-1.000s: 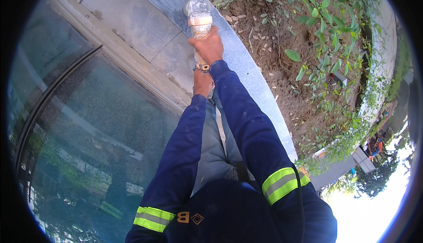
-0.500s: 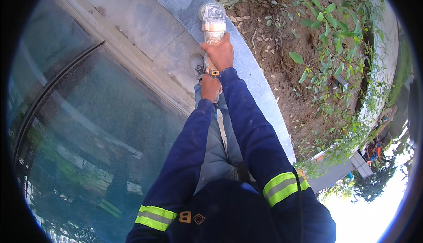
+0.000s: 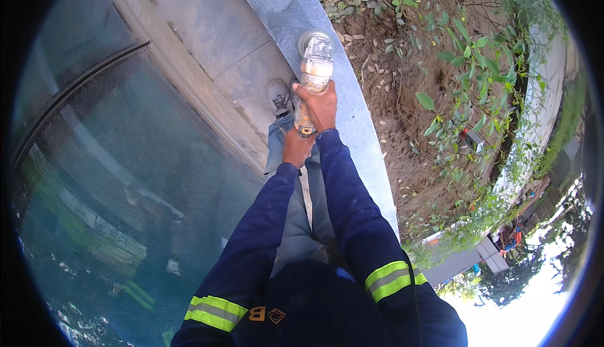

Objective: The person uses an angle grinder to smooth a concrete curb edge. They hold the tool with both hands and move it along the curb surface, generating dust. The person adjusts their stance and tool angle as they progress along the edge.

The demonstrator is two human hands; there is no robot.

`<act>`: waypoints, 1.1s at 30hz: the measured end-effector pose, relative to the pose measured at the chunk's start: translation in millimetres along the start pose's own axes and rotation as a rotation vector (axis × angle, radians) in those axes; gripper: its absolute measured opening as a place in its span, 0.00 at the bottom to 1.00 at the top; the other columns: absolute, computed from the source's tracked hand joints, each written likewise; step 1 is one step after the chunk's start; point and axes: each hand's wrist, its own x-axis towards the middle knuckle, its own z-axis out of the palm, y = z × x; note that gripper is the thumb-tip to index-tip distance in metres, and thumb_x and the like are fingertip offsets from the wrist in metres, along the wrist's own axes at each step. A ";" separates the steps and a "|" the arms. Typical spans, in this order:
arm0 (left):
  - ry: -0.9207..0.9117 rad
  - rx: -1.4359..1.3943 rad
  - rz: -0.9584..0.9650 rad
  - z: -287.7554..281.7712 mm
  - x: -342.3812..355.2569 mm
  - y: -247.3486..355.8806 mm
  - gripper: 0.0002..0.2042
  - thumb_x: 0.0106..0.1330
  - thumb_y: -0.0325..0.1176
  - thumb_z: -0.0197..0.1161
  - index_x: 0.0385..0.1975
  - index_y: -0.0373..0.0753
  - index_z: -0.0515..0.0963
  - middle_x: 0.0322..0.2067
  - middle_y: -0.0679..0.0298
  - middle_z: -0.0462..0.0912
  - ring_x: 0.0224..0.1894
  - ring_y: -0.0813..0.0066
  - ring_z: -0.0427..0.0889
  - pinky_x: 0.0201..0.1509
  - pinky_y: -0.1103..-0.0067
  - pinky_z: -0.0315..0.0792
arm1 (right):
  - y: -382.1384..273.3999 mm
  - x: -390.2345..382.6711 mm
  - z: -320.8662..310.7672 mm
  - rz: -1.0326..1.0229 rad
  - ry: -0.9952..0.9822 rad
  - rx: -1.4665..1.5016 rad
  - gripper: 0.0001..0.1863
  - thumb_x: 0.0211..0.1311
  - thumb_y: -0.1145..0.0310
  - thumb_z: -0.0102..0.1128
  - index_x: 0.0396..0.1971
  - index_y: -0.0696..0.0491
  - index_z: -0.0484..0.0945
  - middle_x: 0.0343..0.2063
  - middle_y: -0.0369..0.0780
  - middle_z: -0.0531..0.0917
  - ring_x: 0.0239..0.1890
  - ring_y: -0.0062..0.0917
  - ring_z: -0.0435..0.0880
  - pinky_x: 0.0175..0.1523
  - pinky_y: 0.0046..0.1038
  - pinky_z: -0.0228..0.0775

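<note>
An orange and grey angle grinder (image 3: 313, 70) points away from me, its round disc guard (image 3: 313, 40) over the grey stone kerb (image 3: 358, 127). My right hand (image 3: 321, 105) is wrapped around the grinder's body. My left hand (image 3: 296, 147) sits just behind it at the tool's rear end, closed on the handle, mostly hidden by the right hand. Both arms wear dark blue sleeves with yellow reflective bands. My shoe (image 3: 278, 97) stands on the paving beside the kerb.
A pool of blue-green water (image 3: 126, 208) lies at the left, bordered by pale coping (image 3: 189, 89) and a dark pipe (image 3: 69, 89). To the right of the kerb is a bare soil bed (image 3: 409, 127) with small green plants (image 3: 465, 64). Buildings show far right.
Both hands and the grinder have shifted slightly right and nearer along the kerb. The grip is unchanged.
</note>
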 end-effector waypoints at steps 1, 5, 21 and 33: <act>-0.032 -0.024 -0.001 3.5 1.2 -0.3 0.08 0.62 0.28 0.70 0.36 0.32 0.81 0.20 0.67 0.78 0.15 0.77 0.75 0.17 0.73 0.66 | 3.3 6.1 -6.0 -0.011 -0.007 0.064 0.36 0.49 0.57 0.84 0.48 0.65 0.75 0.41 0.52 0.87 0.43 0.40 0.90 0.50 0.38 0.81; -0.058 -0.088 0.008 8.1 14.2 10.6 0.11 0.61 0.30 0.72 0.38 0.32 0.82 0.20 0.67 0.79 0.14 0.77 0.75 0.17 0.74 0.66 | -16.4 29.3 -9.6 0.010 -0.125 0.263 0.34 0.48 0.62 0.84 0.49 0.65 0.75 0.41 0.48 0.87 0.40 0.32 0.88 0.48 0.35 0.80; 0.133 0.308 0.224 7.9 -0.6 -19.2 0.26 0.56 0.39 0.78 0.52 0.33 0.77 0.42 0.43 0.88 0.47 0.42 0.87 0.51 0.57 0.79 | -2.1 14.3 -7.0 -0.046 0.012 0.338 0.31 0.54 0.66 0.80 0.55 0.65 0.77 0.46 0.45 0.87 0.44 0.29 0.87 0.52 0.32 0.79; 0.171 0.041 0.158 -0.6 9.6 -20.4 0.18 0.60 0.24 0.70 0.51 0.28 0.80 0.43 0.49 0.90 0.47 0.55 0.90 0.52 0.67 0.79 | -3.7 16.2 32.4 -0.078 -0.052 0.098 0.30 0.52 0.63 0.82 0.50 0.64 0.80 0.41 0.45 0.89 0.41 0.29 0.88 0.49 0.32 0.79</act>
